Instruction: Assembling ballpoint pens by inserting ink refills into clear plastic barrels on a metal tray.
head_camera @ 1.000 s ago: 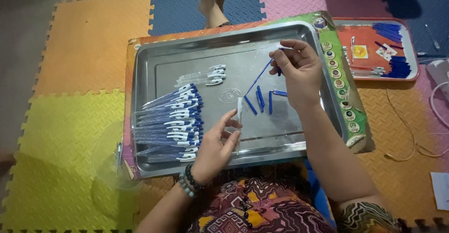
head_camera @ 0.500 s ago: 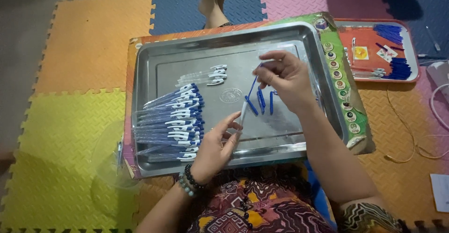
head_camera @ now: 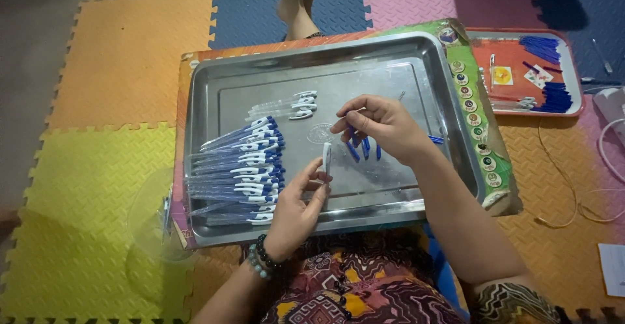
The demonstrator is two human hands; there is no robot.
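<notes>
Left hand (head_camera: 296, 207) pinched clear pen barrel (head_camera: 327, 158) upright near centre of steel tray (head_camera: 205, 90). Right hand (head_camera: 384, 125) at 1 o'clock pinched thin refill (head_camera: 350, 112). Finished pens (head_camera: 244, 171) lay at 9 o'clock. I judged barrel light, stiff, slippery; grip mid-shaft.

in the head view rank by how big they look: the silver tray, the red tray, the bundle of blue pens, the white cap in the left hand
1. silver tray
2. red tray, partly hidden by the board and lying farther away, so less sure
3. bundle of blue pens, near the red tray's size
4. white cap, held in the left hand
</notes>
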